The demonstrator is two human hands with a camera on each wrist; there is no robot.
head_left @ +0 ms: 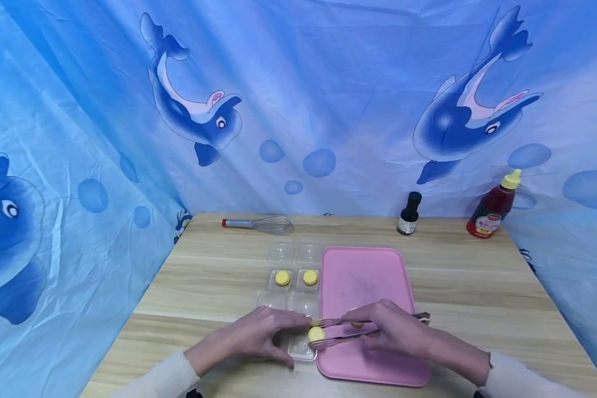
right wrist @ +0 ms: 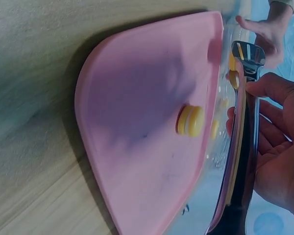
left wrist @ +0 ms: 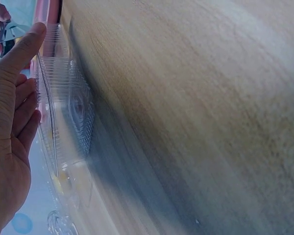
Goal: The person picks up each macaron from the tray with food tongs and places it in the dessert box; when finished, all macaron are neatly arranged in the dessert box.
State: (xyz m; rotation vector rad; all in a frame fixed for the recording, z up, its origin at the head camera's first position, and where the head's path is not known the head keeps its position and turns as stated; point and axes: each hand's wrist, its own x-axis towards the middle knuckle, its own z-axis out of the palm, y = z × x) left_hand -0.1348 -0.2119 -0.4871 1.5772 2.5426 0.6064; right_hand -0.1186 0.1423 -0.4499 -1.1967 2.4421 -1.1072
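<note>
My right hand [head_left: 395,327] pinches metal food tongs [head_left: 334,341] between thumb and fingers, low over the pink tray [head_left: 360,265]. The tongs' fork-like tips sit either side of a yellow macaron [head_left: 316,334], which overlaps the tray's left edge and a clear plastic box [head_left: 302,354]. Another yellow macaron [right wrist: 192,121] stays on the tray, partly hidden by the hand in the head view. At the near clear box, my left hand [head_left: 266,331] has its fingers extended and thumb spread apart. In the left wrist view its fingers [left wrist: 27,100] lie right along the box's ribbed side.
Beyond the hands, two yellow macarons [head_left: 282,278] lie in separate cups of clear boxes with raised lids [head_left: 281,252]. A whisk [head_left: 258,224], a small dark bottle [head_left: 408,214] and a red sauce bottle [head_left: 494,207] stand or lie along the back of the wooden table [head_left: 204,265].
</note>
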